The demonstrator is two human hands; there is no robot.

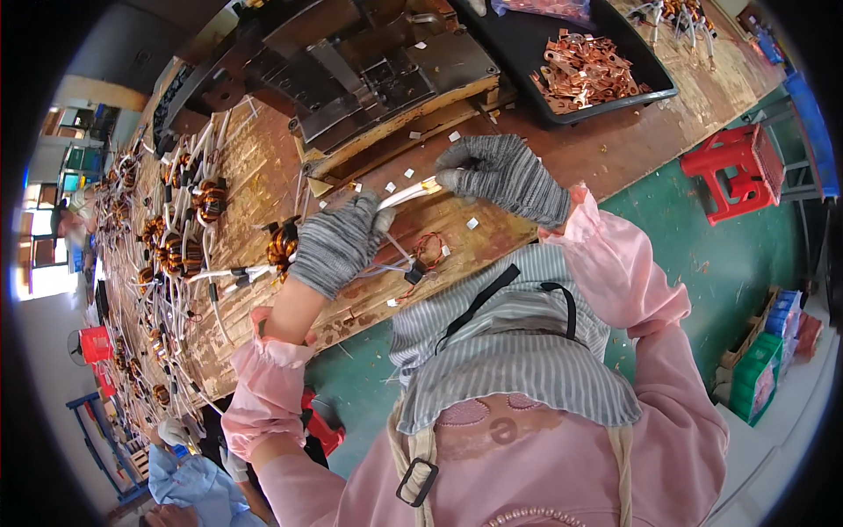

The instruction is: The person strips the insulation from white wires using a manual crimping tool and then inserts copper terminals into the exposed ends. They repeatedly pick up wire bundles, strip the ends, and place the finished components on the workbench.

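left hand (338, 241) and right hand (505, 176), both gloved, are clamped on 1 white sleeved wire (406, 195) held over the desk (263, 176), mid-frame toward 12 o'clock. thick gloves could let its copper tip slip; the coil (283, 248) at the left hand's 9 o'clock could drag sideways.

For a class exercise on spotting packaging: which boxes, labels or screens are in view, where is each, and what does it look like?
Green carton: on the floor at far right, boxy, green with a pale patch.
Blue and red packs: just above it, small, partly hidden.
Small white tags: scattered on the wooden bench near the gloved hands, square.
No screens visible.
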